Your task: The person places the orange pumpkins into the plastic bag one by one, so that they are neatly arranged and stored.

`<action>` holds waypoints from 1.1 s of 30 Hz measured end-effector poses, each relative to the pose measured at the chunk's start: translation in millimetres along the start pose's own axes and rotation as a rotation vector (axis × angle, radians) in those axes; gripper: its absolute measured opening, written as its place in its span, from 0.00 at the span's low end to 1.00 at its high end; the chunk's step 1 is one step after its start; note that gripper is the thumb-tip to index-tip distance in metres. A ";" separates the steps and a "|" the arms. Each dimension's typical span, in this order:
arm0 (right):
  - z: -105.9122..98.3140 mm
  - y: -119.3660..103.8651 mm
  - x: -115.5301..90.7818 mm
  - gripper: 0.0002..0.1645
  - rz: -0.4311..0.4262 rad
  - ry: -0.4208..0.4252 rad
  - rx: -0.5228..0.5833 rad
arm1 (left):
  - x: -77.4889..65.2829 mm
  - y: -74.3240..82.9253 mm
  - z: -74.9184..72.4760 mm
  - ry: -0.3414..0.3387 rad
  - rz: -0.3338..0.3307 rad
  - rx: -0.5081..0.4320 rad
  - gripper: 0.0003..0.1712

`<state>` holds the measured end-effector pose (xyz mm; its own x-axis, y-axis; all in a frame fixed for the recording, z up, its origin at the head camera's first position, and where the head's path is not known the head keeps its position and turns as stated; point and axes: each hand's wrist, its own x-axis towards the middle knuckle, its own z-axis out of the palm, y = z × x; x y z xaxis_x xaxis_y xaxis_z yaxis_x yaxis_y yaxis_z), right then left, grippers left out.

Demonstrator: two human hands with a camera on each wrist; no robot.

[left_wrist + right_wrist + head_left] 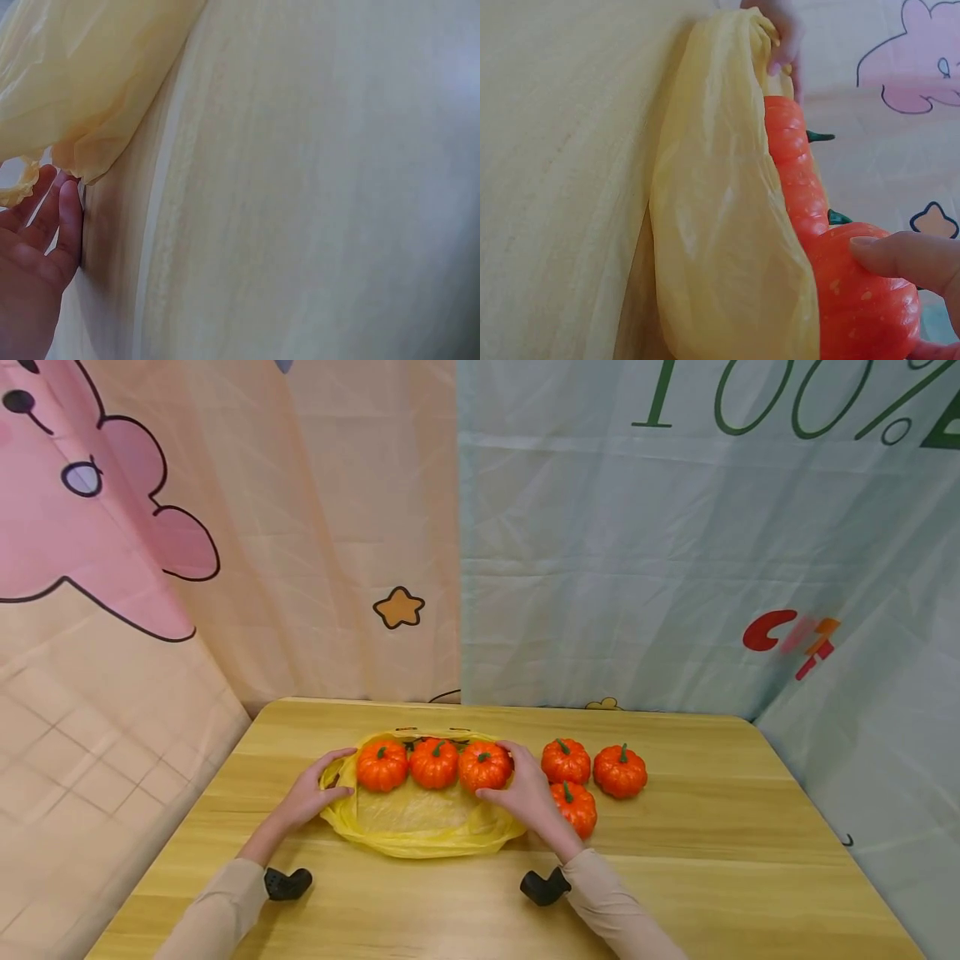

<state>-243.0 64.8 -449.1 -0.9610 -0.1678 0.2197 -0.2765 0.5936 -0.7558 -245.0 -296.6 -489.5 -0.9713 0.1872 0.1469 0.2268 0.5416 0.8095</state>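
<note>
A yellow plastic bag (420, 822) lies on the table with its mouth spread. Three small orange pumpkins with green stems sit in a row in it: a left one (382, 767), a middle one (435, 764) and a right one (484, 767). My right hand (528, 789) grips the right pumpkin, its thumb on the near side and fingers round the far side. At the bag's left end, my left hand (306, 793) touches the edge with thumb and fingers apart. In the left wrist view, a bag handle loop (28, 180) hangs by its fingers.
Beside my right hand stand three more pumpkins: a back one (566, 762), a right-hand one (620, 771) and a front one (576, 810) partly behind my wrist. The wooden table (712, 860) ends at printed curtains (600, 568) at the back and sides.
</note>
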 end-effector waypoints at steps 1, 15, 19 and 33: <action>1.2 1.0 1.0 0.46 -0.006 0.008 -0.005 | 0.2 0.0 0.1 0.000 -0.001 -0.002 0.37; 13.9 13.4 10.0 0.44 -0.049 0.096 -0.079 | -1.7 0.3 0.1 -0.002 -0.005 -0.002 0.36; 15.3 15.7 11.9 0.44 -0.033 0.098 -0.074 | -1.0 0.8 -0.4 -0.003 -0.008 -0.002 0.36; 19.1 19.7 15.4 0.44 0.065 0.069 -0.020 | -2.8 3.3 -1.7 -0.003 -0.012 0.005 0.36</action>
<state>-263.3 58.9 -472.4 -0.9743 -0.0743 0.2126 -0.2123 0.6175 -0.7574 -241.7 -296.7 -486.2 -0.9737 0.1832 0.1357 0.2158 0.5479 0.8082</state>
